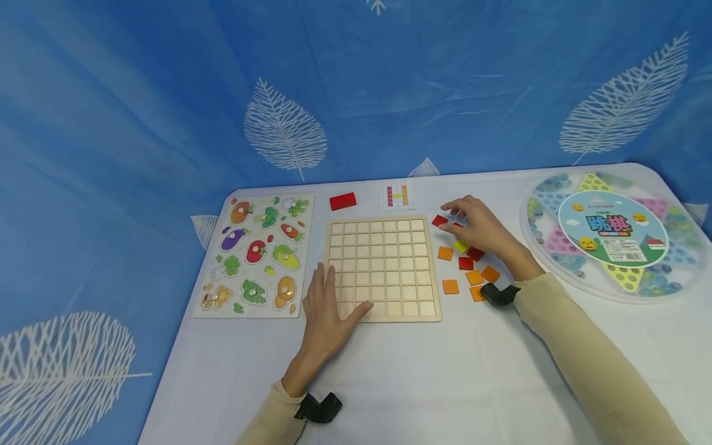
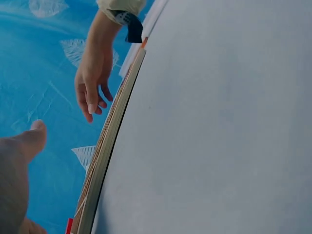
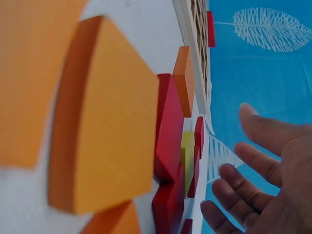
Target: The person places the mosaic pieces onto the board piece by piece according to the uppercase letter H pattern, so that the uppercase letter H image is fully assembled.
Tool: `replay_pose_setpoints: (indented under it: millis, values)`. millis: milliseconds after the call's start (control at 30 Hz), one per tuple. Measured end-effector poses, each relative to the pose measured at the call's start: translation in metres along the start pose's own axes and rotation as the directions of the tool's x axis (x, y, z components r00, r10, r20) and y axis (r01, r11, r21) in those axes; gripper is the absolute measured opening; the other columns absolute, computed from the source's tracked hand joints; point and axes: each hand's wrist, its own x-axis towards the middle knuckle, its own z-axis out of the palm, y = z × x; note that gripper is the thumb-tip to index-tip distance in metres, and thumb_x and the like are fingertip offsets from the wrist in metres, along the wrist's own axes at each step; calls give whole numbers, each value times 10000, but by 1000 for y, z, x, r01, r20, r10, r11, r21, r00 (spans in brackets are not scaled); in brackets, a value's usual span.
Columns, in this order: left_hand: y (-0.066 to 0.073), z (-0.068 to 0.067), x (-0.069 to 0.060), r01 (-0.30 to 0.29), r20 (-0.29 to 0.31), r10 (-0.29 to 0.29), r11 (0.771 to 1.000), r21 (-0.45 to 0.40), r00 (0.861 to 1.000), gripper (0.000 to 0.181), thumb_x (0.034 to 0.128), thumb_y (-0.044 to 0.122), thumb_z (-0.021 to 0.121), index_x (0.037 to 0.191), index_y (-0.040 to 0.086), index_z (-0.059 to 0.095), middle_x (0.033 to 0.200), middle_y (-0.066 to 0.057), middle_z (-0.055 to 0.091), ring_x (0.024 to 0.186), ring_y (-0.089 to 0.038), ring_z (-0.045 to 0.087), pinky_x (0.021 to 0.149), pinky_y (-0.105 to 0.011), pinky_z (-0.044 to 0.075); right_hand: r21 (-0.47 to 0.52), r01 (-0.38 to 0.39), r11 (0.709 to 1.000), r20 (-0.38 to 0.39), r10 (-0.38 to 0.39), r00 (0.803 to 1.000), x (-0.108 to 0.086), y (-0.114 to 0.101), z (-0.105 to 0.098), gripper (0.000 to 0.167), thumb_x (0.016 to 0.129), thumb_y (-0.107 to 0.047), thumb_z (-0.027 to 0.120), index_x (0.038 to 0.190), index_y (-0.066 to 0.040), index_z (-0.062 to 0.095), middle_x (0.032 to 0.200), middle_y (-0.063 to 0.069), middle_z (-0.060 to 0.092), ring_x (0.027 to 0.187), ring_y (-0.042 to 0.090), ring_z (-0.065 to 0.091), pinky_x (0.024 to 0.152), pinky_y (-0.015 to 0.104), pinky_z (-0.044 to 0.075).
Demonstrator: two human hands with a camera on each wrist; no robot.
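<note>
A wooden grid board [image 1: 384, 266] with rows of square recesses lies in the middle of the table. My left hand [image 1: 325, 312] rests at its lower left corner, fingers spread and thumb over the bottom row. To the right of the board is a loose group of square tiles: several orange tiles [image 1: 450, 287], several red tiles [image 1: 466, 264] and a yellow-green tile [image 1: 461, 246]. Above the far tiles hovers my right hand [image 1: 478, 225]. In the right wrist view its fingers [image 3: 248, 187] are loosely bent, apart from the tiles, and hold nothing.
Behind the board lie a red block [image 1: 342, 201] and a pattern card [image 1: 396, 195] with coloured squares. A vegetable puzzle board [image 1: 253, 256] is on the left. At the far right sits a round Chinese checkers set [image 1: 612, 228]. A blue leaf-print cloth [image 1: 389, 93] hangs behind the table.
</note>
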Motion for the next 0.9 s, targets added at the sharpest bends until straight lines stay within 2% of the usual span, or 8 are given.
replay_pose_setpoints:
  millis: [100,300,567,800,900]
  values:
    - [-3,2,-4,7,-4,-7,1000,-8,1000,1013,793,482,758,1517,-25,263,1601,-254,132,1478,-412,119,1085,-607,147,7,-10,1000,23,10,1000,3,4,3,419,911,-186,702,1275,-6,595,1115,200,553,983,315,497,884,475,445]
    - [-10,7,-11,-16,-25,16,1000,4,1000,1058,744,508,792,1508,-22,288,1585,-264,162,1456,-425,152,1056,-607,158,-3,-44,999,52,44,998,8,8,10,412,912,-189,699,1257,13,598,1133,211,552,999,322,490,916,480,438]
    - [-10,11,-11,-19,-28,20,999,33,999,1156,644,537,854,1504,-4,304,1575,-261,198,1441,-414,199,1066,-588,166,-7,-67,998,15,67,998,11,14,18,376,903,-180,707,1198,33,612,1099,204,547,981,318,463,888,459,415]
    - [-10,11,-8,-26,-20,27,998,62,999,1272,524,547,917,1509,20,308,1586,-252,168,1453,-405,176,1070,-592,172,6,-86,996,-21,86,996,11,16,21,365,906,-181,703,1169,41,581,1085,210,523,980,327,445,886,464,376]
    - [-9,11,-7,-27,-24,29,997,67,999,1308,501,539,929,1514,14,289,1584,-260,162,1448,-415,174,1069,-605,171,10,-83,997,-26,83,996,12,16,21,364,911,-180,697,1169,45,572,1096,217,518,994,337,448,900,475,368]
